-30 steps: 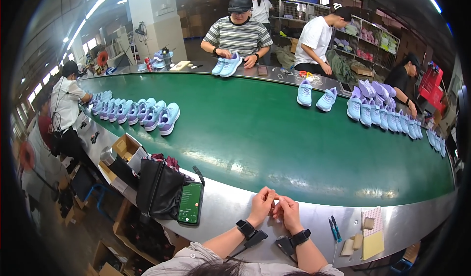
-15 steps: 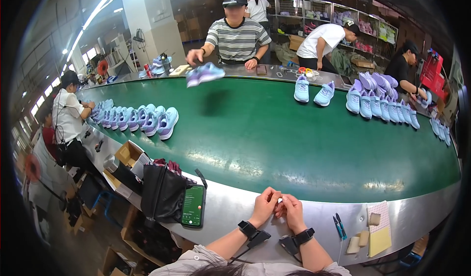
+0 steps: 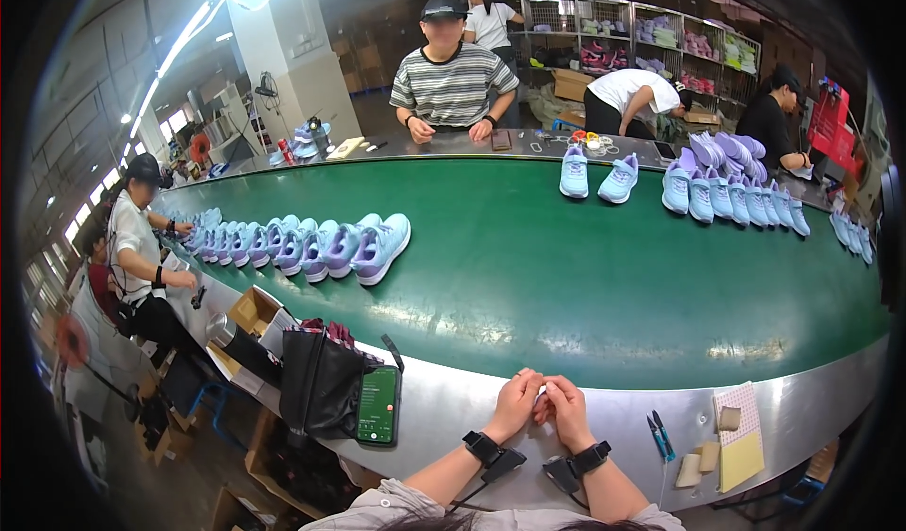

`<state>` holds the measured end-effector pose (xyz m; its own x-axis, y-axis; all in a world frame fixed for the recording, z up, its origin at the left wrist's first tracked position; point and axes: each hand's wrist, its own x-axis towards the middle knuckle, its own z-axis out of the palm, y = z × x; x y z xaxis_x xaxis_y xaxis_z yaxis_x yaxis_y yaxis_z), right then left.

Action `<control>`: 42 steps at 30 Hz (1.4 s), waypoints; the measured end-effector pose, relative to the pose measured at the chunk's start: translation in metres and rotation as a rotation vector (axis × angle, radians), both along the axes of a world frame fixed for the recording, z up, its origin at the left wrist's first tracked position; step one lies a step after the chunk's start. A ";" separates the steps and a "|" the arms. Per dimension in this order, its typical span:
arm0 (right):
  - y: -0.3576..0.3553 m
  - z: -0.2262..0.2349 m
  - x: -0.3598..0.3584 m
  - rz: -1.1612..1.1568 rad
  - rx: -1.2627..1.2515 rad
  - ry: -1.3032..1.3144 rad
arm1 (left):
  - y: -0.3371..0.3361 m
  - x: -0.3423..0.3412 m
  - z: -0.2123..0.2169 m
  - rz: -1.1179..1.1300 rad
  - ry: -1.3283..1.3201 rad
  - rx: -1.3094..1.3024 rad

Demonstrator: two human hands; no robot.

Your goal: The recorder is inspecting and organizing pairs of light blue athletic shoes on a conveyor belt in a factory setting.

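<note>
Our left hand (image 3: 517,404) and right hand (image 3: 565,412) are meeting over the tabletop (image 3: 444,406), fingers curled; if they are gripping something, we cannot tell. Snips (image 3: 662,437) are lying at right, a phone (image 3: 378,406) at left; beyond, shoes (image 3: 385,251) are lining the green belt (image 3: 528,276).

On the near side of the belt (image 3: 566,267), the left hand (image 3: 514,406) and right hand (image 3: 568,418) meet with curled fingers, and whatever lies between them is too covered to tell. Farther from the belt, the left sleeve (image 3: 408,501) is cut off by the lower edge. Also on its near side, the lettering on the phone (image 3: 377,404) is too small to read. At the belt's left end, overlapping shoes (image 3: 291,248) partly hide one another, the farthest blurring together. Beyond the belt, the legs of the striped-shirted person (image 3: 451,85) are hidden.
</note>
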<state>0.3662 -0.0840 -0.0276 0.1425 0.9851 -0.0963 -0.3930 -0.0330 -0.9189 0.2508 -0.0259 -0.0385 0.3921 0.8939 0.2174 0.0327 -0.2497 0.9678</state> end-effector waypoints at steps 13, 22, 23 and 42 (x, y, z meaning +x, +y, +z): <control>-0.002 0.002 0.000 0.006 0.008 0.041 | -0.007 0.000 0.005 -0.083 -0.190 -0.194; -0.002 -0.003 0.004 0.035 0.023 -0.034 | 0.000 -0.004 -0.022 -0.229 -0.282 -0.196; -0.002 -0.003 0.004 0.035 0.025 -0.030 | 0.002 -0.004 -0.026 -0.235 -0.273 -0.235; -0.003 0.000 0.005 0.039 -0.005 -0.011 | -0.006 0.011 0.001 0.106 -0.288 -0.170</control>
<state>0.3716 -0.0865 -0.0277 0.1052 0.9894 -0.1001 -0.3812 -0.0529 -0.9230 0.2616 -0.0321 -0.0375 0.2393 0.9593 0.1502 -0.2307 -0.0941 0.9685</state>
